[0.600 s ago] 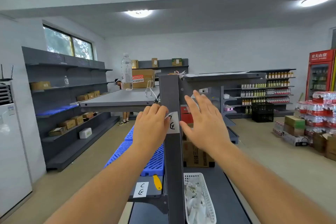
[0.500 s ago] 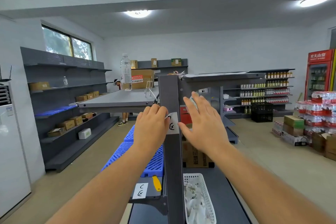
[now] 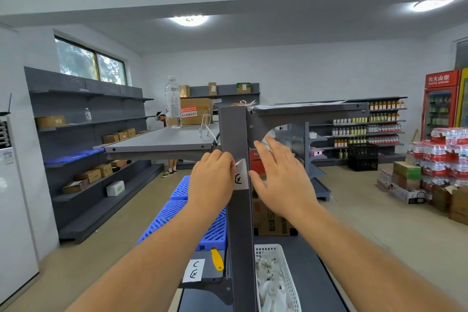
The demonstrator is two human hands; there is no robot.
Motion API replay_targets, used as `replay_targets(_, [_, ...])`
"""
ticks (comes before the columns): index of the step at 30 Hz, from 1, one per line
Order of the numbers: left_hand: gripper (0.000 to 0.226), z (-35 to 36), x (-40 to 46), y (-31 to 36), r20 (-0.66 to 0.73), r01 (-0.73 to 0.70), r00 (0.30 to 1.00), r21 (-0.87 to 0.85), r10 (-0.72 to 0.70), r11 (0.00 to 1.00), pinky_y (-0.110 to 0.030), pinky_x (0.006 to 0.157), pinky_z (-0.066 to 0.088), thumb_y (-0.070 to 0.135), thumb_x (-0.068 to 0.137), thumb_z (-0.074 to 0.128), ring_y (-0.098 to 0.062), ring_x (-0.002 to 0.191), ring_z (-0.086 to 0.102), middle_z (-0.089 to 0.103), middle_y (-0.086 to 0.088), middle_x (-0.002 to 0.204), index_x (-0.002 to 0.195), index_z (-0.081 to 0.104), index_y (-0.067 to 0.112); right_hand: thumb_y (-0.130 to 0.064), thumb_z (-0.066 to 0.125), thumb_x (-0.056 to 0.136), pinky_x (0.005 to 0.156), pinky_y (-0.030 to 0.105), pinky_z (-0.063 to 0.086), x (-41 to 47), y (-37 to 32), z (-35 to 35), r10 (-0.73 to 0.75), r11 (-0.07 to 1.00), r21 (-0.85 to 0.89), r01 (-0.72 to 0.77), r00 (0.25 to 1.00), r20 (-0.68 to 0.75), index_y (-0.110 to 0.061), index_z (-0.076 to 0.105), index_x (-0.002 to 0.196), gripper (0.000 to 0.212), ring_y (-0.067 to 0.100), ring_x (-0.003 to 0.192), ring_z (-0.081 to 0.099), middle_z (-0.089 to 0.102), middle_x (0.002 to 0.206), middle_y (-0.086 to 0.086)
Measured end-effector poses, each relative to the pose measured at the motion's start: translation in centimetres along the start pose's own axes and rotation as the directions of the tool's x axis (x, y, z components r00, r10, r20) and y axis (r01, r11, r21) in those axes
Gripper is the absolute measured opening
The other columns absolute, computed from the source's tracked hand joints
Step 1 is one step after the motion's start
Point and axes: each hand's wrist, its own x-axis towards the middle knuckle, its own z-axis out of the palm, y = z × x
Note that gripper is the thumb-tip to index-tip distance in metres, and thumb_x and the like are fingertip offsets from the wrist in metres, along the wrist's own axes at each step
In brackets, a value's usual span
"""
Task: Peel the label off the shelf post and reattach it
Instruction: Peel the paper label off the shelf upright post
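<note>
Grey shelf post (image 3: 236,210) upright, centre frame. Left hand (image 3: 211,180) knuckles up, fingers curled, pinching upper left edge of white label (image 3: 240,175); that corner lifted off post, lower part looks stuck. Black marks on label just right of the pinch. Right hand (image 3: 279,180) flat, fingers spread, palm away, thumb just beside post's right edge, not gripping anything. Both forearms reach forward. Below the pinch: second label (image 3: 194,270), yellow tool (image 3: 217,259), white basket (image 3: 286,273).

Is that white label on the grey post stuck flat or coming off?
Coming off: the label's top corner curls away from the post, pinched by the left hand.
</note>
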Motion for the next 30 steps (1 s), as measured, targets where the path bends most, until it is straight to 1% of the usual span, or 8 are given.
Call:
replay_targets(11, [0.01,-0.9,-1.0,0.1,0.017,-0.029,0.999,-0.052,0.03,0.998,-0.028,0.075,0.046,0.026,0.102,0.052,-0.015,0.091,0.053,0.061,0.004,0.1,0.101,0.06,0.021,-0.054,0.034,0.103,0.113,0.042,0.039,0.3,-0.4,0.1,0.031,0.997,0.067,-0.034,0.999,0.045,-0.027,0.027,0.159,0.062,0.021,0.149,0.032,0.034,0.164,-0.001])
replay_targets(21, [0.01,-1.8,-2.6,0.6,0.046,-0.03,0.998,-0.13,0.036,0.991,-0.026,0.077,0.047,0.027,0.103,0.052,-0.013,0.095,0.051,0.059,0.005,0.105,0.106,0.06,0.021,-0.053,0.028,0.104,0.106,0.041,0.045,-0.1,-0.4,0.3,0.021,0.991,0.133,-0.029,0.998,0.063,-0.027,0.033,0.156,0.058,0.02,0.141,0.04,0.047,0.155,-0.003])
replay_targets(23, [0.009,-2.0,-2.9,0.7,0.047,-0.034,0.998,-0.14,0.041,0.99,-0.025,0.075,0.048,0.027,0.103,0.053,-0.013,0.094,0.052,0.058,0.005,0.105,0.106,0.059,0.022,-0.052,0.028,0.104,0.105,0.039,0.045,0.0,-0.4,0.5,0.029,0.983,0.176,-0.041,0.997,0.069,-0.026,0.039,0.153,0.057,0.019,0.135,0.045,0.053,0.147,-0.004])
replay_targets(25, [0.009,-2.5,-3.0,1.0,0.019,-0.028,0.999,-0.185,0.032,0.982,-0.021,0.068,0.045,0.029,0.102,0.053,-0.012,0.091,0.054,0.057,0.007,0.103,0.105,0.059,0.023,-0.051,0.025,0.105,0.102,0.038,0.045,0.1,-0.4,0.6,0.038,0.973,0.225,-0.052,0.997,0.066,-0.026,0.049,0.143,0.051,0.02,0.127,0.051,0.06,0.135,-0.005])
replay_targets(27, [0.01,-3.2,-3.0,1.6,-0.018,-0.028,1.0,-0.25,0.024,0.968,-0.018,0.065,0.042,0.031,0.101,0.053,-0.009,0.089,0.054,0.057,0.009,0.104,0.103,0.06,0.025,-0.045,0.022,0.107,0.089,0.036,0.044,0.0,-0.6,0.5,0.029,0.957,0.286,-0.05,0.997,0.074,-0.027,0.057,0.112,0.039,0.019,0.104,0.056,0.063,0.103,-0.011])
replay_targets(28, [0.01,-3.7,-2.9,1.9,-0.032,-0.037,0.999,-0.273,0.03,0.961,-0.018,0.065,0.042,0.031,0.1,0.053,-0.009,0.09,0.055,0.058,0.009,0.104,0.103,0.061,0.025,-0.04,0.021,0.108,0.081,0.036,0.04,0.0,-0.7,0.2,0.038,0.93,0.36,-0.074,0.993,0.108,-0.025,0.055,0.097,0.039,0.018,0.09,0.054,0.059,0.088,-0.013])
replay_targets(29, [0.01,-4.0,-2.9,2.2,-0.039,-0.046,0.999,-0.29,0.036,0.956,-0.018,0.066,0.042,0.031,0.1,0.054,-0.01,0.091,0.056,0.059,0.009,0.106,0.103,0.061,0.025,-0.04,0.022,0.109,0.076,0.038,0.04,0.0,-0.9,0.0,0.091,0.858,0.488,-0.161,0.982,0.163,-0.02,0.057,0.091,0.044,0.019,0.082,0.055,0.059,0.081,-0.01])
replay_targets(30, [0.009,-4.3,-2.9,2.3,-0.041,-0.047,0.998,-0.303,0.037,0.952,-0.019,0.067,0.043,0.03,0.1,0.054,-0.01,0.092,0.057,0.059,0.009,0.107,0.103,0.062,0.025,-0.044,0.024,0.108,0.076,0.04,0.044,0.1,-1.2,-0.2,0.165,0.712,0.637,-0.294,0.953,0.255,-0.013,0.063,0.092,0.052,0.02,0.08,0.059,0.066,0.081,-0.002])
